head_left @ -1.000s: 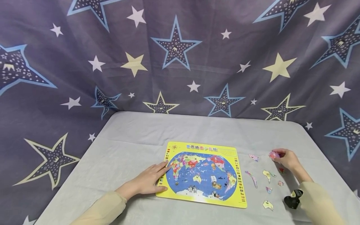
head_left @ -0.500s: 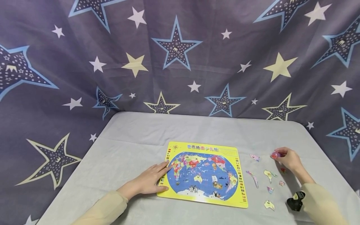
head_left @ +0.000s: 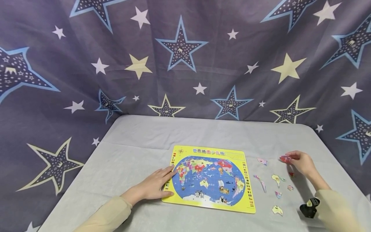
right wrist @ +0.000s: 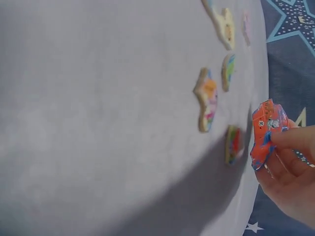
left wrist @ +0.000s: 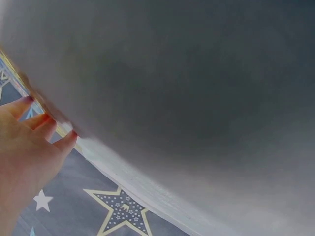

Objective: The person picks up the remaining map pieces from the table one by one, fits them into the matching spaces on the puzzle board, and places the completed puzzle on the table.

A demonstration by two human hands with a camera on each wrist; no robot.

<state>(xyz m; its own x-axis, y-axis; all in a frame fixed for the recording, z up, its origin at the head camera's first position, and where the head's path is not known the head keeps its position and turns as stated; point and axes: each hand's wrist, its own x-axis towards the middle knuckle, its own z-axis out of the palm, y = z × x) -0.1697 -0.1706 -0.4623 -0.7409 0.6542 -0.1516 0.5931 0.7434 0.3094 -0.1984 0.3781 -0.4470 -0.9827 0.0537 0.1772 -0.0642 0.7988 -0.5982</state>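
Note:
A yellow-bordered world map puzzle board [head_left: 208, 207] with a blue oval map lies flat on the table. My left hand [head_left: 155, 184] rests on its left edge, fingers fairly straight; the left wrist view shows the fingertips [left wrist: 74, 133] touching the edge. At the right, my right hand [head_left: 302, 165] pinches a red puzzle piece [right wrist: 268, 130] between thumb and fingers, raised above the table. Near that hand lie a small red piece [head_left: 291, 174], a pink piece [head_left: 262, 161] and a yellow-green piece [head_left: 275, 179].
More loose pieces lie right of the board: a long pink-blue one [head_left: 260, 183], a small striped one [head_left: 278, 194], a small pink one [head_left: 290, 188] and a pale yellow one [head_left: 277, 210]. A grey cloth covers the table [head_left: 139, 135]. Behind it hangs a star-patterned curtain [head_left: 185, 83].
My right wrist and forearm have shifted slightly to the right, and the red puzzle piece has turned a little in the fingers. The left hand keeps its place on the board.

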